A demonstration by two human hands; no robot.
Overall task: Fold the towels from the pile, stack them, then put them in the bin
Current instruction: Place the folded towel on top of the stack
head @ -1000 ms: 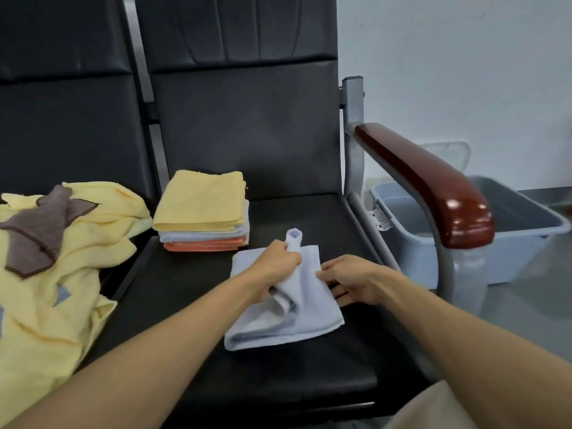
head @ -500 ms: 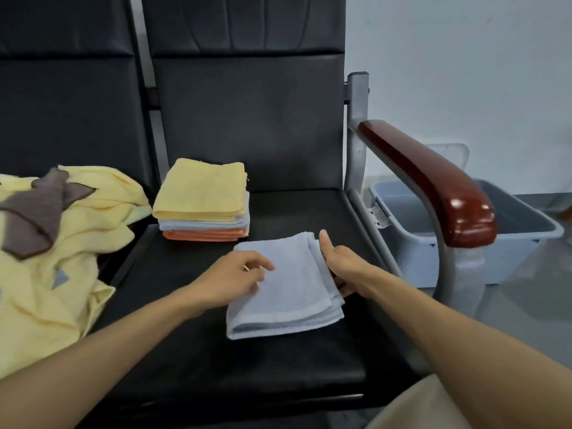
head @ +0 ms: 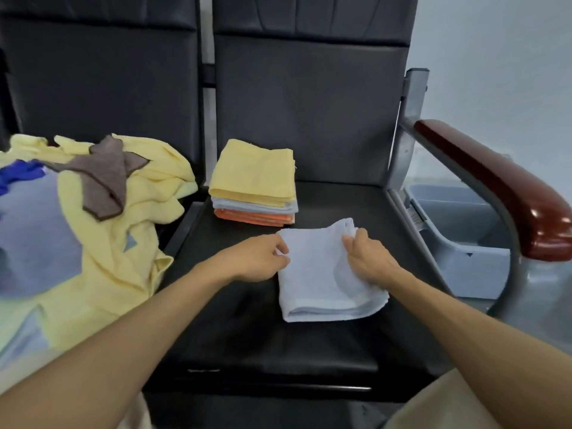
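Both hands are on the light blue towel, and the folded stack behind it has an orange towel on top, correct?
Not quite. The head view shows a yellow towel on top of the folded stack; the orange towel is at the bottom. The left hand and right hand do hold the light blue towel.

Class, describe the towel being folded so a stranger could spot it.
Find the black seat beside the red-brown armrest. On its cushion, nearer than the folded stack, lies a light blue towel. It alone lies apart, held by the left hand and right hand.
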